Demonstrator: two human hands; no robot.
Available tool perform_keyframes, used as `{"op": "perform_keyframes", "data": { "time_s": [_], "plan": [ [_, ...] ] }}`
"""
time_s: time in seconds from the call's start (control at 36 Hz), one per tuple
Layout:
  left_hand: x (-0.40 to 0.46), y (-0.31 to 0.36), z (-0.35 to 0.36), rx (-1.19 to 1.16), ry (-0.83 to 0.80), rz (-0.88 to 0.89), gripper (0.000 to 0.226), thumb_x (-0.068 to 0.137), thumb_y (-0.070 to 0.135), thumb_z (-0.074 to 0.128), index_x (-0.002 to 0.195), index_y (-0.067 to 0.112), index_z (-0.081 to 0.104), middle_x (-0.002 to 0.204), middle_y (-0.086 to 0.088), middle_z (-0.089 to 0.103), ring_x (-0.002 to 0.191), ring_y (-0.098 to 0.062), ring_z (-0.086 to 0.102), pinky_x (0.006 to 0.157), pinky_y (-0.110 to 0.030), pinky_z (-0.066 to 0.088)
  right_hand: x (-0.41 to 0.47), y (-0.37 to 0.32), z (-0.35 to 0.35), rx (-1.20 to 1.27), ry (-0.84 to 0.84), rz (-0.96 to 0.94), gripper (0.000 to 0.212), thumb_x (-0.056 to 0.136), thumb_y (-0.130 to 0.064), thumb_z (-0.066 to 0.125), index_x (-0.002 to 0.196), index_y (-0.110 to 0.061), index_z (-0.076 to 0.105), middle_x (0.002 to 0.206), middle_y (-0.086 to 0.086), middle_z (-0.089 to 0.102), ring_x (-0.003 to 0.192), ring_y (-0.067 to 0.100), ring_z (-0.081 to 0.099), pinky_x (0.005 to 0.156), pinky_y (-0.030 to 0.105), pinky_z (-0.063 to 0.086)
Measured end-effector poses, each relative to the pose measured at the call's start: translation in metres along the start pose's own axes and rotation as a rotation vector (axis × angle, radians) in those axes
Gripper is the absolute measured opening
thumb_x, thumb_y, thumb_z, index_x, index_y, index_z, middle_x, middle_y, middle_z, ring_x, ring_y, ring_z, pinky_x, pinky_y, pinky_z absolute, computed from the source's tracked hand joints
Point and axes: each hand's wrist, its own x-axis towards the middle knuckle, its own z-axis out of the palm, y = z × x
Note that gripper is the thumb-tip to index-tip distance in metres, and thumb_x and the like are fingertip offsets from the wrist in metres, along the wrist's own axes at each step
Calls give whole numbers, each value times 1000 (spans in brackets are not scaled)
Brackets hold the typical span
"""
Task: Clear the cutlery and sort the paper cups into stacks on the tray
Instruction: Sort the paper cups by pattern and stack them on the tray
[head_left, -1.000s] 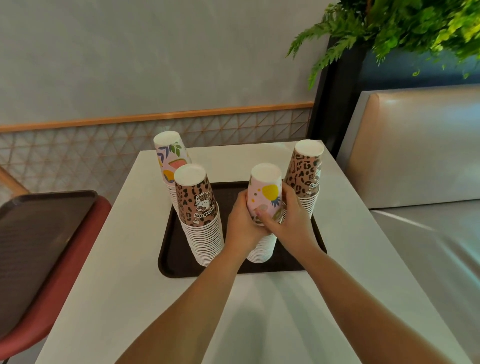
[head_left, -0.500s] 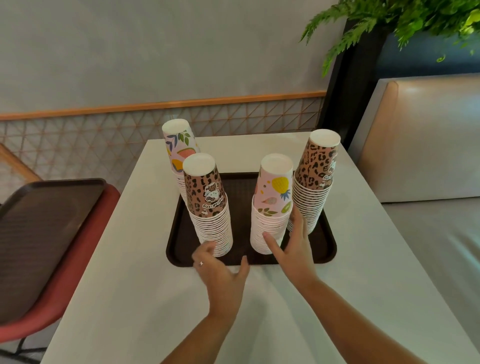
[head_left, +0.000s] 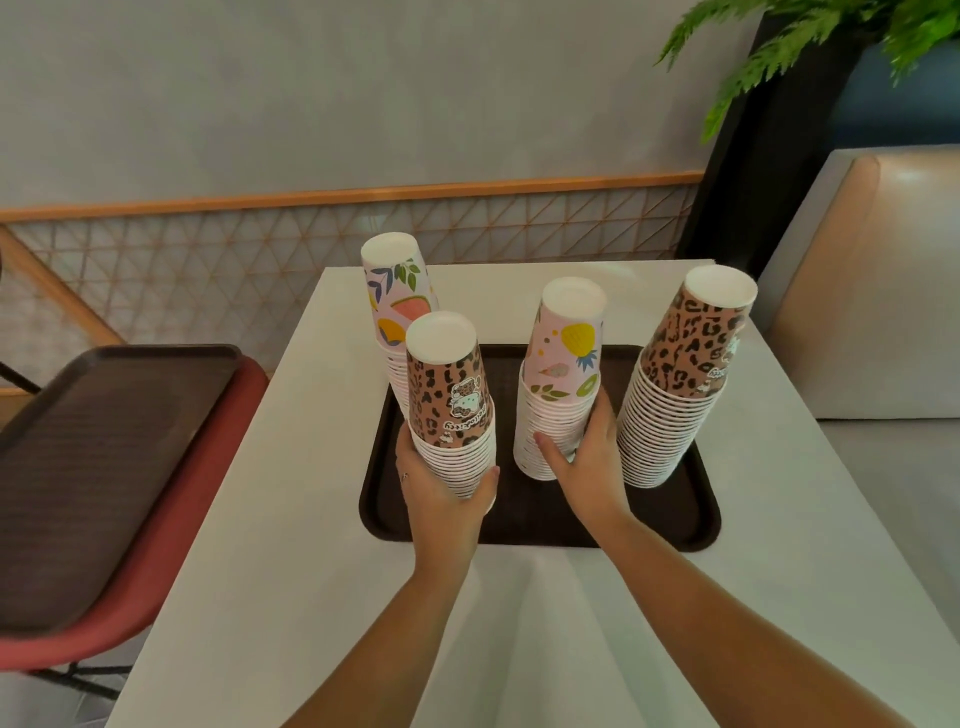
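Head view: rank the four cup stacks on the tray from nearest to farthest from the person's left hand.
1. Near-left leopard stack: the left hand grips its lower part.
2. Near-right fruit-print stack: to the right, held by the right hand.
3. Far-left fruit-print stack: behind the leopard stack; close to call against number 2.
4. Right leopard stack: at the tray's right edge.

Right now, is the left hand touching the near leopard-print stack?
Touching. The head view shows the left hand wrapped round the base of the near leopard-print stack.
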Motion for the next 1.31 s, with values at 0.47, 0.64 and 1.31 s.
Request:
{"op": "perform_keyframes", "data": {
  "time_s": [0.47, 0.64, 1.31],
  "plan": [
    [7, -12, 0, -44, -62, -83, 92, 63, 13, 85, 135, 29, 30, 132, 15, 46, 114, 7, 45, 95, -11, 39, 82, -6, 54, 56, 1, 7, 86, 79, -21, 72, 146, -13, 17, 147, 8, 28, 135, 20, 32, 103, 24, 30],
    [8, -11, -1, -34, -70, -69, 92, 64, 12, 84, 131, 37, 27, 127, 21, 44, 112, 18, 42, 89, 2, 36, 92, -9, 62, 73, -8, 7, 90, 79, -27, 74, 146, -17, 15, 148, 5, 30, 134, 21, 35, 107, 39, 38],
    [3, -10, -8, 52, -170, -7, 87, 62, 15, 85, 134, 18, 37, 130, 1, 51, 121, -14, 50, 100, -45, 48, -2, -7, -74, -9, 543, -22, 97, 64, -20, 84, 137, -29, 20, 143, 12, 22, 133, 28, 31, 105, 33, 37]
  ]
}}
